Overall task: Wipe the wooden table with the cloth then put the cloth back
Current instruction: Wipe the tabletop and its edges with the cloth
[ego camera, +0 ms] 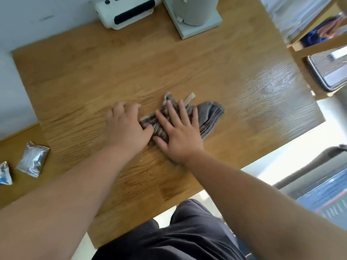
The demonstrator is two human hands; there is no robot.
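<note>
Obs.: wooden table (93,72), landmark = pale jug (193,10) on its white base at the far edge. The cloth (208,117), grey and striped, lies bunched on the tabletop well toward the person from the jug, roughly mid-table. Right hand (178,134) lies flat on top of it, palm down, fingers straight and spread, pressing and not clutching. Left hand (125,126) sits on the wood just beside the cloth, on the side away from the right hand; its fingers look bent and its thumb (147,129) touches the cloth's end, but blur hides whether it pinches the fabric, so cannot tell. A wet sheen (272,81) with droplets shows on the wood to the right of the jug and nearer the person. A white device (124,12) stands just left of the jug; two foil packets (33,158) lie far to its left, on the near side. Judgement: wiping is in hand, put-back not yet begun. Method note: flatten the bunch so more fabric meets the wood, press evenly through the palm, run long overlapping strokes along the grain, and take the wet patch last so the water is not dragged over dry wood. Stop short of the jug's base and the device. Risk: the bunched cloth may roll under the palm and skip strips.
</note>
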